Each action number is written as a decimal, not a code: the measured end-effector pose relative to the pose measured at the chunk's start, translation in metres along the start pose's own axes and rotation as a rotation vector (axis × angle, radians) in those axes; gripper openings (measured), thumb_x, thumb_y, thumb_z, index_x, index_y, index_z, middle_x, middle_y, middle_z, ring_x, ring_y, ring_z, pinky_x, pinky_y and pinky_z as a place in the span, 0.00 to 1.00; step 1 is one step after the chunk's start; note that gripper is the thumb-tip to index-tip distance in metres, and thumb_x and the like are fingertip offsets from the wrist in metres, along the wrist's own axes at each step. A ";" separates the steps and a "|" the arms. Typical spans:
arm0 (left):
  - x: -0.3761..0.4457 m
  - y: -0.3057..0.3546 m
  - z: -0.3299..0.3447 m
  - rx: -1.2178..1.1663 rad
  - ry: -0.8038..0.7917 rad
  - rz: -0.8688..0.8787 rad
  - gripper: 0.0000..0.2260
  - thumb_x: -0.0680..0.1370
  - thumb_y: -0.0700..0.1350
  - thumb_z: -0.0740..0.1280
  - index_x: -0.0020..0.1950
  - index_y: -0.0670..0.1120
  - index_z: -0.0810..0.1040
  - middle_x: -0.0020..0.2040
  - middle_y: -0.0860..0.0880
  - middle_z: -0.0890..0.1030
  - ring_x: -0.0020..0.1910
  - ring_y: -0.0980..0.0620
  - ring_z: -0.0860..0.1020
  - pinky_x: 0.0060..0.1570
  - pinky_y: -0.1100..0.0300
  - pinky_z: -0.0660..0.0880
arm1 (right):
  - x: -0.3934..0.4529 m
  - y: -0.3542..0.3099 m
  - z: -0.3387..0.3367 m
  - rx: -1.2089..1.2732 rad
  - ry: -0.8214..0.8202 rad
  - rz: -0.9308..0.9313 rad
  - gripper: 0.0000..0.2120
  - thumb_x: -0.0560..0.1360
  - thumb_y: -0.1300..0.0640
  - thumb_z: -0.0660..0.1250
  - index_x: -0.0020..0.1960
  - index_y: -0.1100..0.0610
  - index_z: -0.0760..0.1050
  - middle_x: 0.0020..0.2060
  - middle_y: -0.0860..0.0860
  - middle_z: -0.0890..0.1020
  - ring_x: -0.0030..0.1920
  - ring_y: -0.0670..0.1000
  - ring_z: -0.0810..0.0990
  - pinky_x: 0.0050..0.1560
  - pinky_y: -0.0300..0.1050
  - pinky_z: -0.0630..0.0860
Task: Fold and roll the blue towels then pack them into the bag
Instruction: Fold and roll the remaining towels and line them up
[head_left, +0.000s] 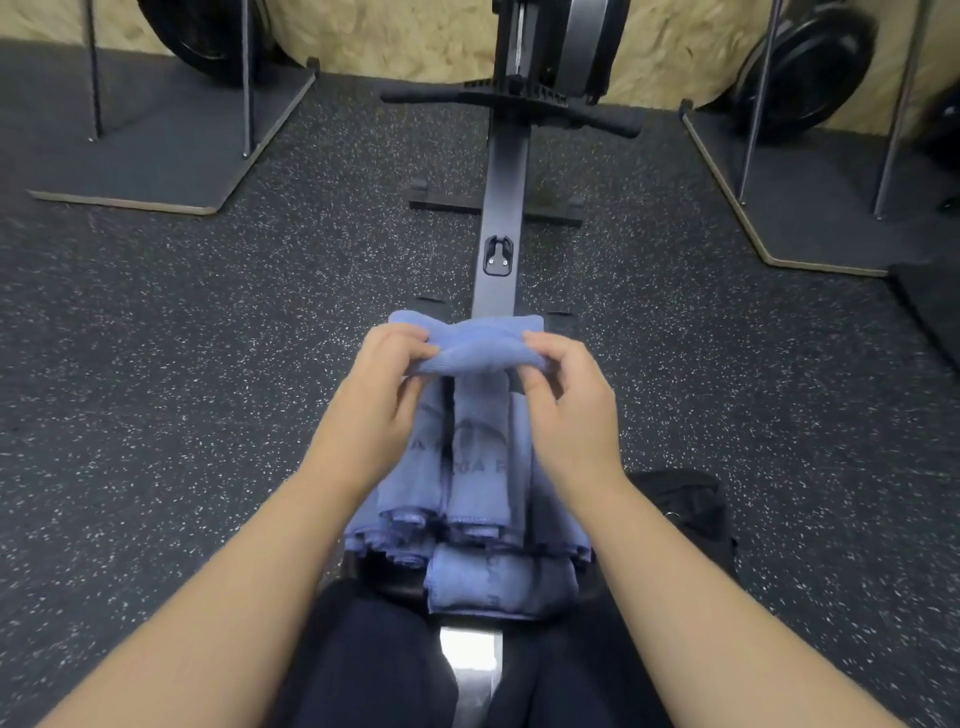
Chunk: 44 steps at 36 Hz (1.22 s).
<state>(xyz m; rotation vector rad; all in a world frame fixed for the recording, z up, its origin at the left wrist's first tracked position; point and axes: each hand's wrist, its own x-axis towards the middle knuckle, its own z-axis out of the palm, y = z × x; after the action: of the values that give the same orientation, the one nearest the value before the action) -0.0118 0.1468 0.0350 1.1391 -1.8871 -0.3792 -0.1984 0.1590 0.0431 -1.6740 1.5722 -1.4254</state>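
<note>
Pinching a half-rolled blue towel (470, 340) in your left hand (382, 395) and right hand (571, 410), above the rolled towels (475, 467)

Person: seated astride the rowing machine rail (500, 197), legs on either side of it.
Towel in hand (470, 345): held between left hand (382, 387) and right hand (569, 400), above the far end of the pile.
Rolled towels (475, 467): stacked side by side on the rail, in front of the lap, running lengthwise away from the person.
Crosswise roll (501, 582): nearest the lap, lying across the near ends of the others.
Bag (685, 506): on the floor (208, 338), right of the pile, partly hidden by the right forearm.
Handle (511, 106): across the machine, beyond the pile.
Platforms: far left (156, 150) and far right (810, 208).
</note>
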 end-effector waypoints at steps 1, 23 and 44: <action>0.003 0.001 -0.001 -0.004 0.002 0.011 0.11 0.77 0.32 0.62 0.55 0.45 0.72 0.57 0.48 0.71 0.57 0.58 0.69 0.59 0.75 0.63 | 0.003 -0.001 -0.001 -0.004 0.006 -0.010 0.10 0.76 0.65 0.66 0.57 0.59 0.77 0.54 0.48 0.79 0.55 0.43 0.76 0.57 0.33 0.70; -0.049 0.027 -0.025 0.013 -0.079 -0.010 0.06 0.79 0.47 0.58 0.56 0.52 0.69 0.60 0.59 0.68 0.59 0.66 0.69 0.55 0.67 0.68 | -0.045 -0.011 -0.036 -0.142 -0.129 -0.197 0.09 0.73 0.65 0.64 0.52 0.62 0.77 0.55 0.45 0.77 0.57 0.39 0.73 0.59 0.27 0.66; -0.124 0.030 -0.021 0.162 -0.382 -0.362 0.07 0.77 0.43 0.66 0.48 0.56 0.75 0.46 0.60 0.76 0.47 0.58 0.73 0.46 0.63 0.69 | -0.116 0.021 -0.045 -0.285 -0.470 0.040 0.08 0.77 0.61 0.67 0.55 0.56 0.78 0.53 0.38 0.76 0.54 0.35 0.73 0.52 0.25 0.67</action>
<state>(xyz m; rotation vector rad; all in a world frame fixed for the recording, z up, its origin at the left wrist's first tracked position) 0.0126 0.2690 0.0013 1.6171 -2.0614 -0.6950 -0.2273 0.2733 -0.0016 -1.9457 1.5663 -0.7317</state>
